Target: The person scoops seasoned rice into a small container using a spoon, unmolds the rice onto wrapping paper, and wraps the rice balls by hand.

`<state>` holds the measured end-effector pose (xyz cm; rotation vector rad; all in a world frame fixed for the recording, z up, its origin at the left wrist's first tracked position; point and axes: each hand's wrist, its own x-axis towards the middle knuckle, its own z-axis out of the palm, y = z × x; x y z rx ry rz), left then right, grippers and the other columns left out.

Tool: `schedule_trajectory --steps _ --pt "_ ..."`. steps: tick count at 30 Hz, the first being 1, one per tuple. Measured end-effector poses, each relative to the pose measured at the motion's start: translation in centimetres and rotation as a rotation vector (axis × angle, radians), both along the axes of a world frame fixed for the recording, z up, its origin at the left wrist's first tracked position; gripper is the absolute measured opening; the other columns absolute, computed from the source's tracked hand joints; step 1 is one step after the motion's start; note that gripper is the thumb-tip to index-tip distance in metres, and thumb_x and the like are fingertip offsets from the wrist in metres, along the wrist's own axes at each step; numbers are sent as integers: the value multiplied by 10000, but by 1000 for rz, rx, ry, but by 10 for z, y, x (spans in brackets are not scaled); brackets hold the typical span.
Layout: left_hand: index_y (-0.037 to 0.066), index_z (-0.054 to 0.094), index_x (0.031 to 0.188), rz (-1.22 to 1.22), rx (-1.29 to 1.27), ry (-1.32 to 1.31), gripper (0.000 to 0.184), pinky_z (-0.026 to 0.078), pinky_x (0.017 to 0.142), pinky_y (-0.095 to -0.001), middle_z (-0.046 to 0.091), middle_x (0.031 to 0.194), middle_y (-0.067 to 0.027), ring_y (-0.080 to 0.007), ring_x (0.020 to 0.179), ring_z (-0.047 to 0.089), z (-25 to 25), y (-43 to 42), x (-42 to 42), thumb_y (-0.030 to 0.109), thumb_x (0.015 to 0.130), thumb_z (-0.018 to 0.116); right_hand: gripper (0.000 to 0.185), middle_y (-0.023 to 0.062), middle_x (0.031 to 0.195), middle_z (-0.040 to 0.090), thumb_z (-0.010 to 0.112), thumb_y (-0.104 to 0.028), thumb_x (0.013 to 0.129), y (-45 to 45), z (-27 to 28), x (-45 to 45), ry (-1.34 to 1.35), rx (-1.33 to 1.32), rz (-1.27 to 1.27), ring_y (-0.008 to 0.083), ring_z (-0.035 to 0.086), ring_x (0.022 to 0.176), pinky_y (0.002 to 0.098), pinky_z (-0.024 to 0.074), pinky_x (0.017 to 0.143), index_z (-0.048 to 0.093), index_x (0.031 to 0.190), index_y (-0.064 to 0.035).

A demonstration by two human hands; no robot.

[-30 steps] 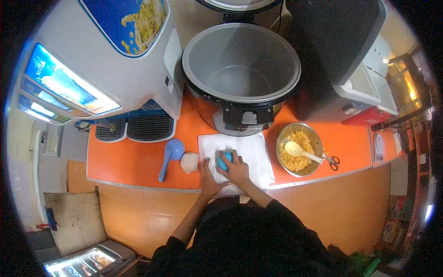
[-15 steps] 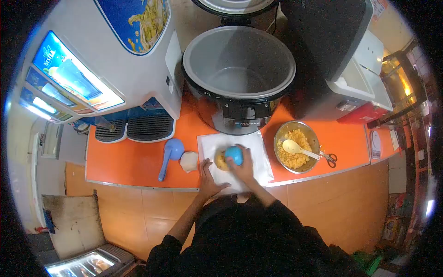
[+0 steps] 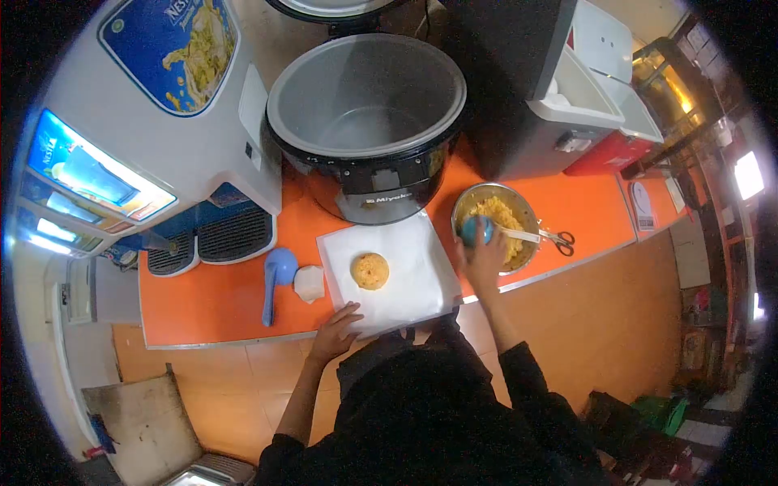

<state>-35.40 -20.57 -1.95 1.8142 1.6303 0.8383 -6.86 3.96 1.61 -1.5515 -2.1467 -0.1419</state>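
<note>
Rice mound (image 3: 369,271), round and yellow, sits on white paper (image 3: 417,271) on the orange table (image 3: 207,296); at the paper's near left corner rests the left hand (image 3: 334,334), fingers extended, its grip loose and holding nothing. The right hand (image 3: 485,259) curls its grip around a blue cup (image 3: 478,232) over the left side of a steel bowl (image 3: 528,212); I cannot tell what the cup contains. That bowl holds yellow rice (image 3: 501,211) and a pale spoon (image 3: 523,236). Beyond stands a large cooker (image 3: 316,93), its lid up.
</note>
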Motion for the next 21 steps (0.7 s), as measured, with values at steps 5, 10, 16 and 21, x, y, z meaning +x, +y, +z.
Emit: schedule_trajectory --steps 5,10,16,21 --pt "28 681 997 118 -31 -155 171 523 908 -363 609 1223 -133 -253 1194 552 -29 -4 -5 18 829 656 490 107 1175 597 676 -354 772 -81 -3 -42 222 -414 984 296 544 1127 435 413 944 610 1174 -82" --pt "19 685 1011 319 -23 -315 191 548 866 -353 673 1092 -135 -252 1109 611 -17 -3 -1 -17 833 626 485 88 1296 566 666 -168 728 -73 -35 -33 19 -411 860 268 534 1185 396 404 1026 615 1207 -109" --pt "-2 676 1043 118 156 -42 241 537 885 -352 684 1067 -137 -248 1061 636 -33 1 -9 -9 804 644 515 -7 1277 595 637 -61 685 -48 -34 4 9 -472 932 214 569 1150 350 498 924 644 1181 -198" --pt "0 688 1064 346 -184 -658 239 528 750 -265 686 946 -54 -110 879 628 -23 -1 6 29 829 655 399 60 1067 693 615 -21 665 -35 -8 9 128 -842 729 240 673 924 350 533 825 717 1032 -143"
